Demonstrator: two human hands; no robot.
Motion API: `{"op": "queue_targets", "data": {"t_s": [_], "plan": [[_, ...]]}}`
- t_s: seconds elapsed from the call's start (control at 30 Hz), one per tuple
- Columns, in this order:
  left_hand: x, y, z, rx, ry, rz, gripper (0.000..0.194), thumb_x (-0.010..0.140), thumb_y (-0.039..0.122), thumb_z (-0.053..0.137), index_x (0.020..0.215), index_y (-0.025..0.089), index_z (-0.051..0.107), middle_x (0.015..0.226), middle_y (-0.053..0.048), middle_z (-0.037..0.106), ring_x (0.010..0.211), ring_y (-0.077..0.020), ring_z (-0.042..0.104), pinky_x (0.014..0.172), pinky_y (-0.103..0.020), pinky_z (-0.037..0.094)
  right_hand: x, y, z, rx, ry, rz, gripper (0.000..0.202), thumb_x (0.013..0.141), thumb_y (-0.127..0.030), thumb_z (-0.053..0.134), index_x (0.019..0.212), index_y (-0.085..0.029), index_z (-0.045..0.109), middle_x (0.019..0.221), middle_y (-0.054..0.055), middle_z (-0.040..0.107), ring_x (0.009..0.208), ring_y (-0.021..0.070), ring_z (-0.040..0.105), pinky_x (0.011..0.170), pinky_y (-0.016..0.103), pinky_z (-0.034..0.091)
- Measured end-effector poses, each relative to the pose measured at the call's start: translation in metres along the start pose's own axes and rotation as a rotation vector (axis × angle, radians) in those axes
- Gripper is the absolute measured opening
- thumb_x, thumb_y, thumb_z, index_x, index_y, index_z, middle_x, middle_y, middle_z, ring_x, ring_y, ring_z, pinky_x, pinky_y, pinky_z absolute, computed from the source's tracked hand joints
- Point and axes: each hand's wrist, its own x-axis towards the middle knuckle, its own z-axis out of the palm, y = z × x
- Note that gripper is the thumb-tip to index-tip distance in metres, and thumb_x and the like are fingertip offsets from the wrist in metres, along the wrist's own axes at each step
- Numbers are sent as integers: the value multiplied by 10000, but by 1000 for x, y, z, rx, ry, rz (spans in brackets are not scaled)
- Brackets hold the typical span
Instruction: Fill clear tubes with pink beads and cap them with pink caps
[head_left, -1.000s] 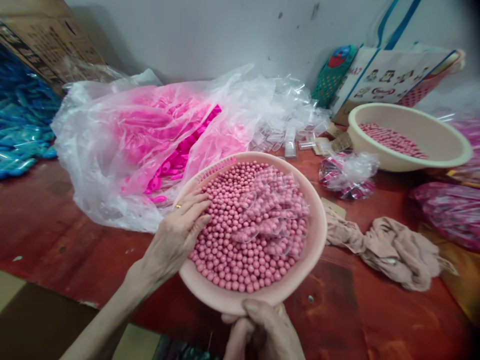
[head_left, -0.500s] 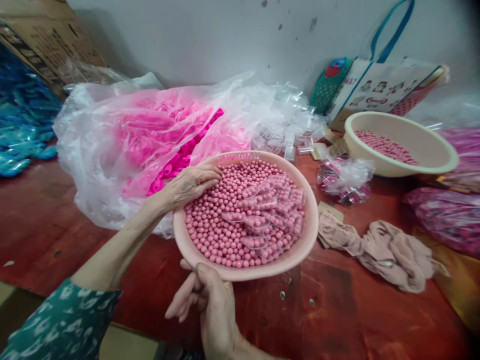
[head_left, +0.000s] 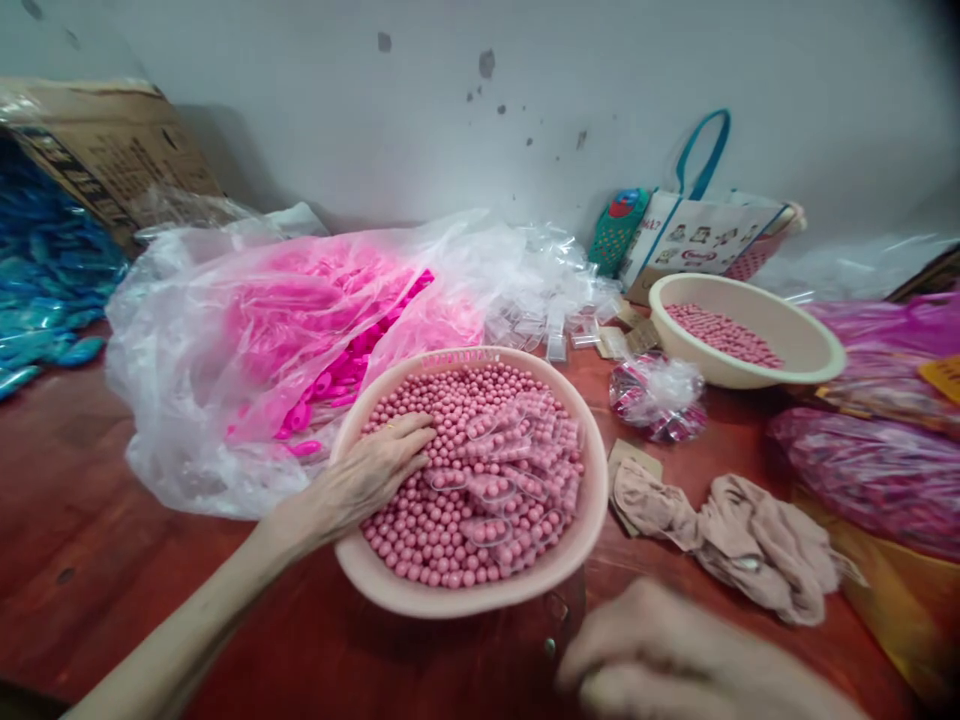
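Note:
A pale pink plastic basin (head_left: 469, 598) full of round pink beads (head_left: 420, 545) stands in front of me. Several clear packs (head_left: 517, 460) with pink beads in them lie over the loose beads on its right side. My left hand (head_left: 382, 465) reaches across the basin's left rim and rests on the beads, fingers stretched out and palm down. Whether any bead sits under its fingers is hidden. My right hand (head_left: 645, 650) is off the basin, low to its right above the red table, and motion smears its fingers.
Behind lies a clear plastic bag (head_left: 180, 380) of bright pink pieces (head_left: 337, 365), beside clear plastic pieces (head_left: 547, 325). At right are a cream basin (head_left: 750, 375) of pink items, a tied small bag (head_left: 660, 395) and a crumpled cloth (head_left: 765, 550). Blue packs (head_left: 45, 270) lie far left.
My right hand has let go of the basin's front rim and moved right. My left hand has slid further in over the beads. The view has tilted up.

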Motion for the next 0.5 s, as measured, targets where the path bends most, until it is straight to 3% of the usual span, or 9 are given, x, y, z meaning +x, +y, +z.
{"op": "queue_targets", "data": {"t_s": [0.03,0.1,0.2,0.27,0.37,0.5], "plan": [[1,2,-1,-4,4,-11,336,926,224,344,1208,204,524,1308,-67,527,1252,-205,442,1068,-386,366,-1,-1,-22,-34,88,-40,283,855,-422,492,819,-238,704,790,30,680,691,146,603,608,207,460],[6,4,-4,-19,9,-35,314,920,253,381,1176,192,553,1240,-81,581,1203,-213,493,1045,-398,392,15,0,-64,-96,401,-137,347,868,-444,453,736,-200,662,672,35,644,598,144,567,531,223,439],[10,7,-8,-45,20,-43,298,903,270,432,1147,182,579,1184,-90,622,1167,-223,525,1034,-428,401,77,5,-118,-490,820,-139,338,875,-421,430,999,-174,626,823,67,674,693,177,601,617,283,473],[10,8,-11,-53,57,-40,284,893,264,448,1116,181,603,1180,-95,626,1158,-230,533,1025,-440,409,128,12,-145,-597,894,-128,335,848,-308,492,1120,-128,567,997,116,646,856,211,595,761,339,460],[9,9,-12,-56,103,-46,252,879,245,470,1055,191,642,1200,-91,617,1167,-236,527,1009,-442,427,194,28,-166,-718,890,-92,328,816,-273,573,1103,-117,556,1145,138,564,1041,251,522,873,404,415],[9,11,-14,-48,170,-59,230,870,228,483,996,180,670,1190,-102,621,1159,-248,530,987,-444,447,235,56,-169,-806,853,-22,326,870,-325,546,1151,-161,527,1189,81,535,1029,217,548,850,436,467]]}}
